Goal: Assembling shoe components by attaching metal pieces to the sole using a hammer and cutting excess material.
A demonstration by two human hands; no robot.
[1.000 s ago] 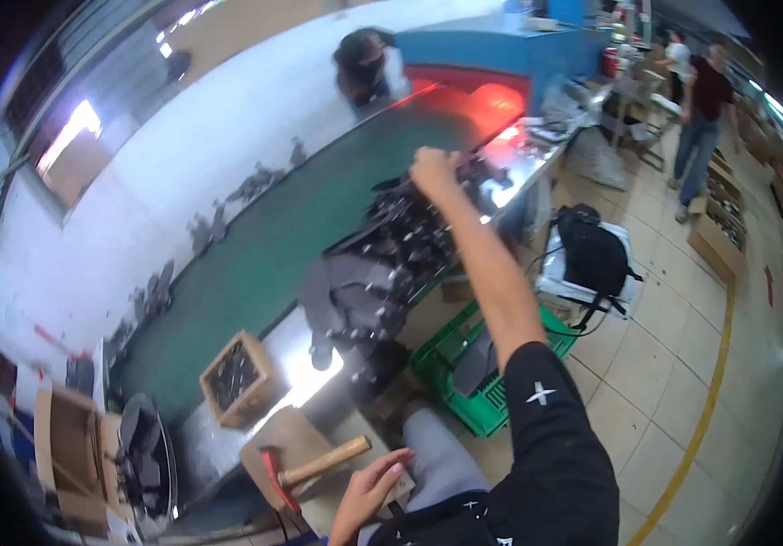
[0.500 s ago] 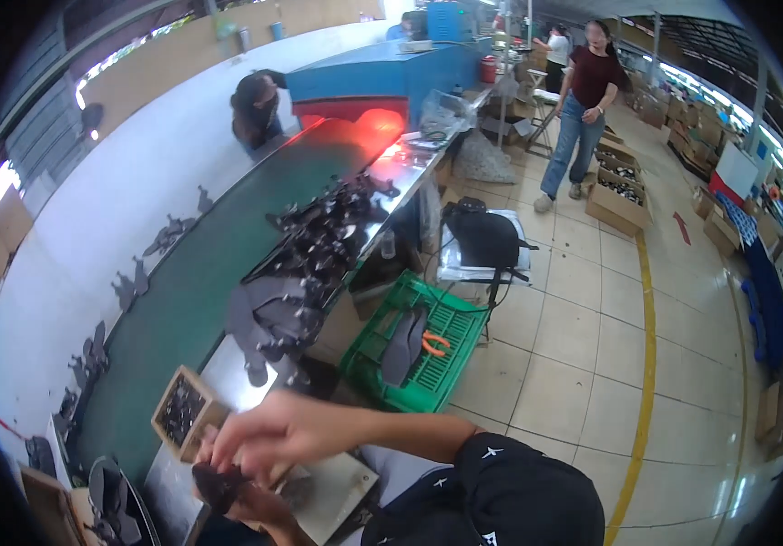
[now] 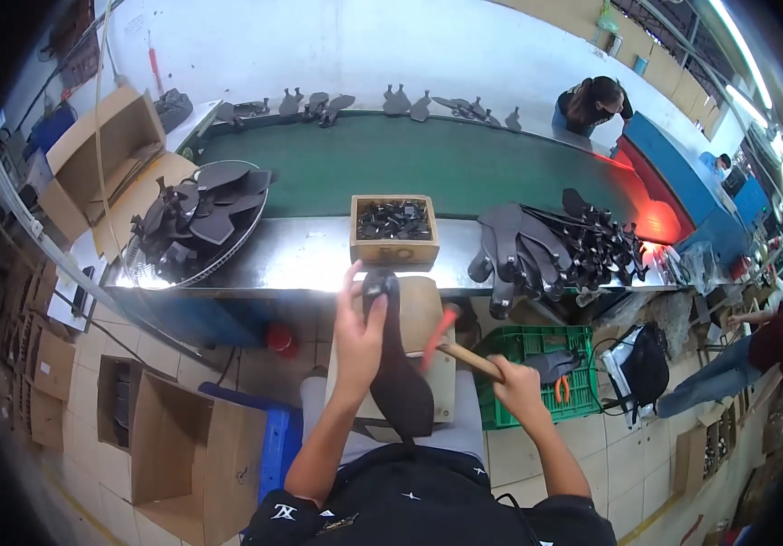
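My left hand (image 3: 358,332) is closed around the upper end of a dark shoe sole (image 3: 401,391), its thumb lying across it. The sole points toward me over a pale, flat-topped work block (image 3: 423,314) at my lap. In my right hand (image 3: 519,391) is a hammer (image 3: 472,360) with a wooden handle, gripped near its end. The hammer's reddish head is blurred and sits just right of the sole; I cannot tell whether they touch. Beyond my left hand, a wooden box (image 3: 396,251) of small black pieces stands on the metal bench edge.
A green conveyor belt (image 3: 346,155) runs behind the bench (image 3: 296,255). Dark soles (image 3: 519,246) are heaped at right, more in a round basket (image 3: 255,214) at left. A green crate (image 3: 492,409) holds orange-handled pliers (image 3: 562,389). Cardboard boxes (image 3: 168,437) stand lower left. A person (image 3: 594,105) is behind the belt.
The view has swung left to face the bench. My hands, earlier close together around a dark piece, are now apart. A hammer has come into my right hand; my left holds the sole.
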